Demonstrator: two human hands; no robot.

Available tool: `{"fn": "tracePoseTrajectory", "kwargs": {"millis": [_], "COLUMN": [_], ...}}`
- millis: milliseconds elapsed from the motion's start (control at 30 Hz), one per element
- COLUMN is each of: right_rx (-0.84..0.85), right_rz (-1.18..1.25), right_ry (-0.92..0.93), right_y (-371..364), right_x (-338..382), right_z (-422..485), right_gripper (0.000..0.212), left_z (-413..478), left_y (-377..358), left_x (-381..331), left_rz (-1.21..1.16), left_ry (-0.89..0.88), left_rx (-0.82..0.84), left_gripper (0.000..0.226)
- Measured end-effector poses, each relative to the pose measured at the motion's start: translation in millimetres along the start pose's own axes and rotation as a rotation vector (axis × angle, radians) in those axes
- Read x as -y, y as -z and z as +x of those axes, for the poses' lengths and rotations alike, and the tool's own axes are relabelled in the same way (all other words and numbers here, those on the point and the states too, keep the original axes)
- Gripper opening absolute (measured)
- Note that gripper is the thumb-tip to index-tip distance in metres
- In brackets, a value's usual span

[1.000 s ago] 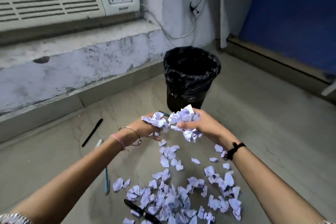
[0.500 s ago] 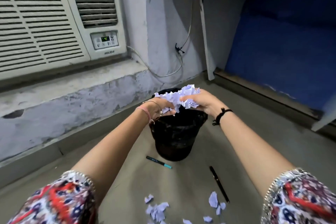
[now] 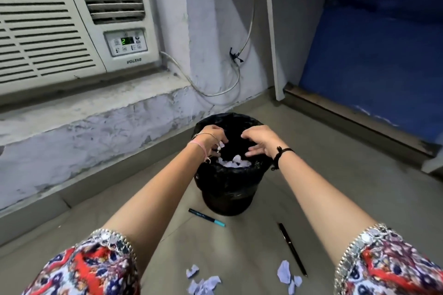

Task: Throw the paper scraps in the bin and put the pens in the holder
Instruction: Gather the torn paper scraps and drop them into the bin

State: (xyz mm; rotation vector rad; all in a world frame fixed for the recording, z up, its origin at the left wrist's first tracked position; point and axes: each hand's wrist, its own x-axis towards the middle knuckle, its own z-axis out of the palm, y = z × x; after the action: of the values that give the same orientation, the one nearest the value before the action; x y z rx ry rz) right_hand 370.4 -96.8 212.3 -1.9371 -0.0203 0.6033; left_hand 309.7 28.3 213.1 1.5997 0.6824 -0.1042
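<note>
Head view | left hand (image 3: 212, 137) and right hand (image 3: 260, 141) over bin (image 3: 227, 182) rim, each grip spread, empty | paper scraps (image 3: 233, 161) inside | teal pen (image 3: 206, 217), black pen (image 3: 292, 249) on open floor (image 3: 359, 175)

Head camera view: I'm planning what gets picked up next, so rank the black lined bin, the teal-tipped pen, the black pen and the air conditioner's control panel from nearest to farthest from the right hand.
1. Black lined bin: directly under the right hand.
2. Teal-tipped pen: on the floor at the bin's base, toward the left.
3. Black pen: on the floor, closer to the person, right side.
4. Air conditioner's control panel: up on the wall, far left.
</note>
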Motion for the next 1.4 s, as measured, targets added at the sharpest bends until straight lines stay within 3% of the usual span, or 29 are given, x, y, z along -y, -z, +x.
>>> {"fn": "tracePoseTrajectory", "kwargs": {"millis": [100, 400, 633, 700, 767, 933, 1067, 1200, 1400], "right_rx": [-0.018, -0.041, 0.129, 0.189, 0.277, 0.389, 0.312, 0.264, -0.259], "right_rz": [0.077, -0.035, -0.351, -0.486, -0.621, -0.739, -0.769, -0.714, -0.584], "right_ry": [0.075, 0.371, 0.316, 0.341, 0.361, 0.387, 0.498, 0.555, 0.414], "right_y": [-3, -27, -84, -103, -123, -150, -143, -113, -31], "right_x": [-6, -52, -167, -203, -237, -296, -330, -352, -386], "right_z": [-14, -93, -108, -107, -106, -117, -145, -178, -187], "right_gripper": [0.007, 0.018, 0.011, 0.019, 0.031, 0.049, 0.048, 0.037, 0.052], "left_z": [-10, -73, -101, -102, -107, -122, -143, -169, -187], "left_y": [2, 9, 23, 25, 24, 14, 7, 5, 20], "left_x": [7, 44, 174, 221, 265, 341, 369, 383, 390], "left_rz": [-0.033, 0.006, 0.3, 0.463, 0.624, 0.786, 0.871, 0.866, 1.038], "left_ry": [-0.038, -0.264, -0.192, -0.178, -0.177, -0.225, -0.295, -0.346, -0.351], "left_rx": [-0.018, -0.091, 0.013, 0.018, 0.036, 0.148, 0.171, 0.345, 0.272], "left_gripper": [0.024, 0.017, 0.021, 0.021, 0.036, 0.061, 0.063, 0.064, 0.118]}}
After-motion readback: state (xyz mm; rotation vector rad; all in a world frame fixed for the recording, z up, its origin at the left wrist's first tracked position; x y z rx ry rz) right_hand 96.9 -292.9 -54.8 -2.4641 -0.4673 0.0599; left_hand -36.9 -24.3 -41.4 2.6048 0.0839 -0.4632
